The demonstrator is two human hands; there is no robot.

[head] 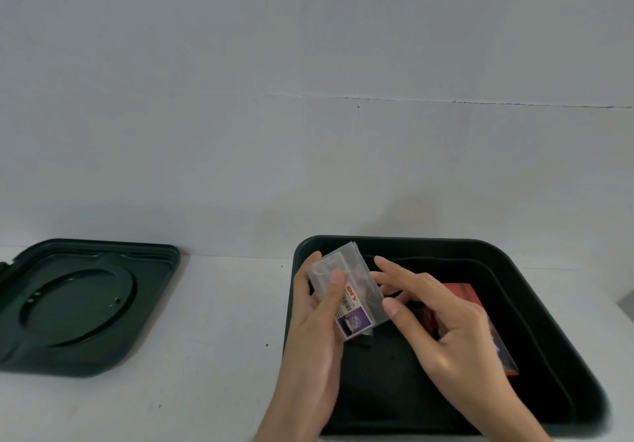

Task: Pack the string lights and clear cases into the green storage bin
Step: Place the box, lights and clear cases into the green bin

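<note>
I note left grip (315, 318) clasping clear case (346, 290) over green bin (446, 244), left side; right grip (442, 325) pinches its edge. Red packet (463, 296) inside bin. Lid (85, 304) on tabletop (223, 338).

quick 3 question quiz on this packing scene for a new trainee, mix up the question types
1. True or false: the lid is fitted on the green bin.
2. Multiple choice: the clear case is A) lying on the table, B) held above the bin, C) tucked under the lid.
3. Fill in: the flat package already inside the bin is ___ in colour.

Key
1. False: the lid lies on the table, left of the bin.
2. B: the left hand grips it, and the right hand touches its edge.
3. Red.
</note>
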